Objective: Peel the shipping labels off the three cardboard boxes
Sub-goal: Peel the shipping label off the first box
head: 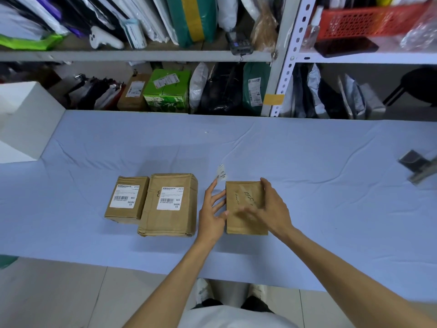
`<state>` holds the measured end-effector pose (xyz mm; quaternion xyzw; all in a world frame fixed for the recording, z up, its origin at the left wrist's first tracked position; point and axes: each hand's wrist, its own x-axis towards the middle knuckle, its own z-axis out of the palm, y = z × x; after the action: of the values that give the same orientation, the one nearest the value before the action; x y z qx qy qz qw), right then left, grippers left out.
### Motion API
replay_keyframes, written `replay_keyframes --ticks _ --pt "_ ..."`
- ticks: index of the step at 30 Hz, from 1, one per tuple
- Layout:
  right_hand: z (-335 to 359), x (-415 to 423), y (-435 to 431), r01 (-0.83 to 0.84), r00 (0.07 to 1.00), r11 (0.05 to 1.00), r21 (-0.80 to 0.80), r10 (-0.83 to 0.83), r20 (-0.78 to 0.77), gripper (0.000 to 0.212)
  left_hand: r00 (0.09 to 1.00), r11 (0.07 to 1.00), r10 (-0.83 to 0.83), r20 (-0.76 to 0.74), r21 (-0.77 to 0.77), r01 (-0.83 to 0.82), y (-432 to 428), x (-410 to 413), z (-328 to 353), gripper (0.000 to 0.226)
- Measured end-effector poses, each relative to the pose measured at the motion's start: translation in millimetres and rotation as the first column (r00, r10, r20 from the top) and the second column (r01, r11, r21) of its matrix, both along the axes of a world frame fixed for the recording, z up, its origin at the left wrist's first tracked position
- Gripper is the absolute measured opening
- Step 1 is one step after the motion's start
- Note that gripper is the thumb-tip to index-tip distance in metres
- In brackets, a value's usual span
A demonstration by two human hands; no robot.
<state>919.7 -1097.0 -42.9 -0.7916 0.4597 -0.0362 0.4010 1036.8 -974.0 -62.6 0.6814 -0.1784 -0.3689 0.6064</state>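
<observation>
With the left hand (211,213) spread, the peeled label (221,174) clinging at its 12 o'clock fingertip could restick to the bare box (244,224) beneath the blurred right hand (272,207), whose grip I cannot tell.

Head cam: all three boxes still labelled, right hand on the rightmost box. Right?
No. The head view shows labels only on the left box and middle box; the rightmost box is bare, a peeled label beside it. The right hand is on it.

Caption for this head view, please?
Peeled label at the left hand, right hand on the bare box; two boxes labelled.
</observation>
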Motion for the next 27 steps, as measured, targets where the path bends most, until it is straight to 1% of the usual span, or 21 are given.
replay_keyframes --ticks 1,2,3,4,7,10,14,15,16,17,19,20,21,22,23,25,27 --pt "1.9 2.1 3.5 -0.036 0.996 0.999 -0.019 0.034 -0.077 0.114 1.0 1.0 -0.003 -0.002 0.0 0.003 0.3 0.0 -0.1 0.083" --pt "3.4 4.4 6.2 -0.062 0.99 0.997 -0.043 0.056 -0.128 0.122 1.0 1.0 -0.002 -0.003 -0.001 0.002 0.7 0.5 -0.1 0.084" --pt "4.5 6.9 7.2 -0.074 0.988 0.995 -0.069 0.064 -0.144 0.123 1.0 1.0 -0.001 -0.003 -0.003 0.001 1.5 0.7 -0.1 0.084" --pt "4.6 9.2 6.0 -0.069 0.99 0.994 -0.088 0.058 -0.129 0.116 1.0 1.0 0.003 -0.004 -0.002 -0.003 1.9 1.2 -0.3 0.084" --pt "2.4 14.3 0.3 -0.003 0.999 0.995 -0.095 -0.001 -0.043 0.081 1.0 1.0 0.022 -0.017 0.001 -0.022 3.2 0.6 -1.4 0.084" --pt "-1.6 15.0 -3.4 0.05 0.998 0.994 -0.093 -0.047 0.036 0.052 1.0 1.0 0.017 -0.017 0.001 -0.017 1.9 -1.5 -2.6 0.084" --pt "-3.2 9.2 -6.8 0.042 0.996 0.99 -0.132 -0.031 0.081 0.018 0.999 1.0 0.013 -0.046 -0.003 -0.013 0.8 -1.9 -1.9 0.084" --pt "-2.7 9.4 -5.9 0.056 0.996 0.99 -0.132 -0.046 0.081 0.016 0.999 1.0 0.016 -0.046 -0.004 -0.016 0.9 -1.0 -2.1 0.084" --pt "-1.3 10.5 -4.0 0.074 0.996 0.99 -0.12 -0.067 0.063 0.024 0.999 1.0 0.016 -0.044 -0.005 -0.016 1.1 -0.8 -1.7 0.085" --pt "0.6 12.3 -0.9 0.081 0.997 0.991 -0.103 -0.079 0.02 0.041 0.999 1.0 0.015 -0.04 -0.004 -0.015 1.3 -0.9 -1.0 0.085" --pt "6.6 18.0 7.5 0.045 0.992 0.996 -0.079 -0.054 -0.113 0.09 1.0 1.0 0.015 -0.025 0.002 -0.015 1.8 -1.7 0.2 0.086" --pt "7.9 20.0 10.8 0.017 0.985 0.996 -0.089 -0.032 -0.167 0.109 1.0 1.0 0.018 -0.016 0.005 -0.018 2.1 -2.1 0.4 0.087" --pt "7.6 21.1 12.4 -0.009 0.981 0.994 -0.109 -0.012 -0.192 0.117 1.0 1.0 0.021 -0.009 0.005 -0.02 2.5 -2.5 0.4 0.088" --pt "6.2 22.1 11.5 -0.02 0.981 0.992 -0.126 -0.004 -0.192 0.116 1.0 1.0 0.025 -0.01 0.002 -0.025 2.5 -2.5 0.5 0.087" --pt "4.3 23.3 9.2 -0.016 0.983 0.991 -0.132 -0.008 -0.181 0.109 0.999 1.0 0.03 -0.022 -0.003 -0.03 2.3 -2.3 0.8 0.086" --pt "0.4 25.7 2.9 0.023 0.989 0.992 -0.127 -0.041 -0.145 0.088 0.998 0.999 0.042 -0.054 -0.01 -0.042 1.8 -2.3 1.6 0.085" --pt "-1.2 25.4 -1.7 0.068 0.993 0.99 -0.12 -0.079 -0.087 0.062 0.997 0.999 0.045 -0.057 -0.013 -0.046 0.9 -2.8 2.3 0.084"
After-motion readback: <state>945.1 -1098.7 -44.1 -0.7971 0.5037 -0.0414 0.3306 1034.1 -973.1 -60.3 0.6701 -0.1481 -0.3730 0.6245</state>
